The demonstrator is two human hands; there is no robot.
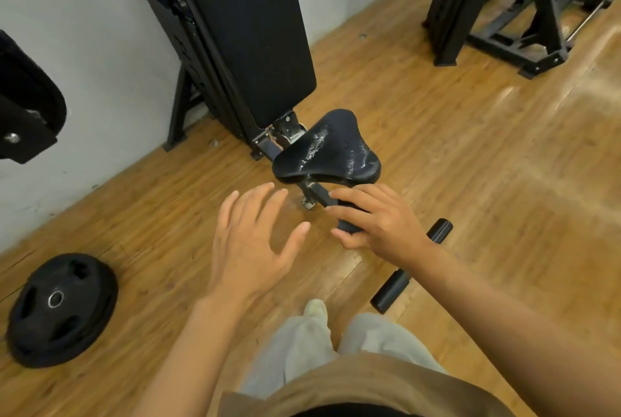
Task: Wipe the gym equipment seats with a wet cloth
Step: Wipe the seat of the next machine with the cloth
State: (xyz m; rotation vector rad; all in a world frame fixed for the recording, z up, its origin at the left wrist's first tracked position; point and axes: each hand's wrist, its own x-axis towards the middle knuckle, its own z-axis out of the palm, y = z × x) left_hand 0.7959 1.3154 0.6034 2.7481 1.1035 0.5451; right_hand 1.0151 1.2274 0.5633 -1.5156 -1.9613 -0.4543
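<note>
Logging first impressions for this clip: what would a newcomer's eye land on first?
The small black padded seat at centre, streaked with glistening wet marks, below the tall black backrest pad. Just in front, the left hand hovers open while the right hand grips a dark object. A black round weight plate lies lower left.

Left hand [250,235]: back up, fingers straight and spread, pointing toward 12 o'clock, thumb splayed toward 2 o'clock; holds nothing. Left forearm bare, running from 6 o'clock up to wrist. Right hand [376,220]: back up, fingers loosely bent, pointing toward 9 o'clock; whether it grips anything, cannot tell. Right forearm bare, entering from 4 o'clock. Hands near each other, not touching, left thumb tip just beside right thumb. Both hands forward of torso and legs.
</note>
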